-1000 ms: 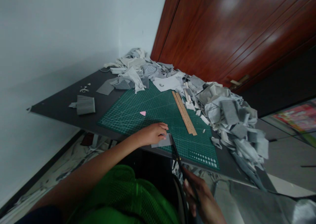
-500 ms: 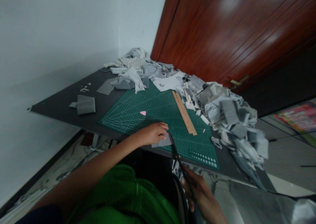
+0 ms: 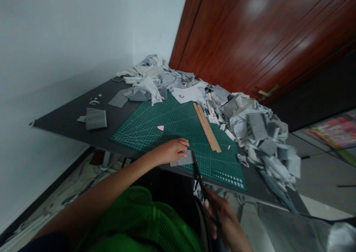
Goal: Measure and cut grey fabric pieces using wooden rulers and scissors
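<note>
And here on the near edge of the green cutting mat [image 3: 178,120], a small grey piece of cloth [image 3: 182,160] lies partly over the mat's border, with the left hand [image 3: 174,151] laid on top of it, fingers bent over its far side; from this angle it's hard to say whether they pinch the cloth or simply press it, so I can't call their grip. In from the near right comes the right hand [image 3: 224,218], low and beyond the table's edge, its fingers wrapped around the handles of a pair of black scissors [image 3: 198,173], blades angled up to the far left, tips right at the cloth's right edge. Farther over the mat, a pink triangular piece [image 3: 160,128] sits left of centre, while two wooden rulers [image 3: 207,128] lie side by side to the right, slanting. Out on the left of the dark table [image 3: 65,109], a folded grey cloth [image 3: 96,119] rests near a few pale snippets [image 3: 95,102]. Along the far side runs a tumbled heap of grey and white scraps [image 3: 151,78], a white sheet [image 3: 187,94] at its front, and another big pile [image 3: 257,126] crowds the right side.
</note>
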### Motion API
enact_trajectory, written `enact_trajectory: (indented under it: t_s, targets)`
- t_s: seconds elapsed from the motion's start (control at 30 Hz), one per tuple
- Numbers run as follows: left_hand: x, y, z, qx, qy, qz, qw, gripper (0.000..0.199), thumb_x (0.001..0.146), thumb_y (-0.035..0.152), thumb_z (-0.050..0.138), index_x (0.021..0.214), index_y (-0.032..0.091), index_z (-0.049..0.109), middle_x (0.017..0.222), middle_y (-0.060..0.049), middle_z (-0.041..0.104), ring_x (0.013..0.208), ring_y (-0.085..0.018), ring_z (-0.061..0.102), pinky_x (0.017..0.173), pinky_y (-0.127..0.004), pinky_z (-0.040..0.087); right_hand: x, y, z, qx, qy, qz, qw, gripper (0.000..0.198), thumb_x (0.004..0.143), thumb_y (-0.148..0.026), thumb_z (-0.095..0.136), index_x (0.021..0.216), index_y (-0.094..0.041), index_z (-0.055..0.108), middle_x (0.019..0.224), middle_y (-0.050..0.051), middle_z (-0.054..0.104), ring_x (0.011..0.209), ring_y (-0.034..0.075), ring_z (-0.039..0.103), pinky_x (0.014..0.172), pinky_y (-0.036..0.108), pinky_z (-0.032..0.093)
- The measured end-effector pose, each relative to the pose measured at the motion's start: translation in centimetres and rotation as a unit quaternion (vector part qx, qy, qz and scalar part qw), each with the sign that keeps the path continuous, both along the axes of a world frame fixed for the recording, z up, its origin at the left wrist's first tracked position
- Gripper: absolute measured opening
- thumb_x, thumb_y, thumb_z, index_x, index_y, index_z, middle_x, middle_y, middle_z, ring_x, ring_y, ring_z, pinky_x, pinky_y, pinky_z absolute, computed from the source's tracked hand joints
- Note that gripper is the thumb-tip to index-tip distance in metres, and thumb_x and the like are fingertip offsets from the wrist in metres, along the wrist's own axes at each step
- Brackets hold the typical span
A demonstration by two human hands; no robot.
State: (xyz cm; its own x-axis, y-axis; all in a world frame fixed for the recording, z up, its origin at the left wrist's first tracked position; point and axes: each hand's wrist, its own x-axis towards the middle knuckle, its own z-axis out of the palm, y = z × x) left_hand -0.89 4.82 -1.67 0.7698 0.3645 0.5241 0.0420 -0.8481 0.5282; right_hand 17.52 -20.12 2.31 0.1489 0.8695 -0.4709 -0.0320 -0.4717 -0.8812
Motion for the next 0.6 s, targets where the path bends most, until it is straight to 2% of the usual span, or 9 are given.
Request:
enact_trajectory:
  t_s: [0.1,0.17,0.3,0.4,0.5,0.6]
  targets:
    - [-0.3,-0.5,0.7,0.037,0.022,0.007,0.999,0.011,0.091,0.01,0.067,0.084,0.017,0.072,0.124,-0.011,0.07,0.129,-0.026,0.059,0.113,-0.043,0.046,-0.3,-0.1,-0.7,-0.007,0.066,-0.064,0.996,0.084,0.074,-0.065,0.082,0.138,-0.017,0.059,0.058,-0.011,0.042,0.039,0.005,0.031,0.031,0.014,0.03]
    - [-0.5,-0.8,1.3,0.069,0.038,-0.002,0.997,0.015,0.092,0.008,0.062,0.087,0.018,0.073,0.128,-0.009,0.069,0.133,-0.027,0.054,0.11,-0.042,0.047,-0.7,-0.4,-1.4,-0.009,0.105,-0.104,0.989,0.077,0.072,-0.065,0.083,0.129,-0.018,0.062,0.061,-0.01,0.045,0.039,0.004,0.031,0.03,0.013,0.028]
    - [-0.5,-1.2,2.1,0.11,0.087,-0.026,0.99,0.03,0.088,0.002,0.056,0.105,0.022,0.072,0.111,-0.005,0.072,0.114,-0.023,0.06,0.097,-0.034,0.05,-1.7,-1.1,-2.8,0.017,0.153,-0.158,0.975,0.055,0.072,-0.064,0.084,0.098,-0.02,0.063,0.063,-0.009,0.046,0.039,0.003,0.029,0.029,0.012,0.022]
    - [-0.4,-1.3,2.3,0.126,0.114,-0.01,0.985,0.035,0.089,0.004,0.053,0.112,0.024,0.07,0.11,-0.003,0.071,0.106,-0.022,0.06,0.095,-0.034,0.048,-2.0,-2.1,-3.6,0.057,0.155,-0.208,0.964,0.054,0.075,-0.068,0.079,0.079,-0.021,0.054,0.063,-0.009,0.045,0.038,0.003,0.029,0.031,0.015,0.026]
    - [-0.5,-1.6,2.3,0.129,0.122,-0.003,0.984,0.043,0.085,0.0,0.054,0.117,0.025,0.067,0.119,-0.003,0.068,0.112,-0.023,0.058,0.096,-0.034,0.047,-1.0,-3.5,-4.0,0.102,0.115,-0.277,0.948,0.051,0.078,-0.069,0.077,0.079,-0.023,0.054,0.066,-0.007,0.048,0.045,0.007,0.041,0.037,0.019,0.039]
    - [-0.5,-2.3,2.2,0.143,0.138,0.011,0.98,0.056,0.079,-0.006,0.054,0.124,0.025,0.064,0.128,-0.005,0.064,0.12,-0.025,0.054,0.1,-0.035,0.046,0.3,-5.2,-4.2,0.112,0.086,-0.285,0.948,0.05,0.078,-0.07,0.076,0.092,-0.024,0.063,0.066,-0.006,0.049,0.048,0.01,0.046,0.04,0.023,0.045]
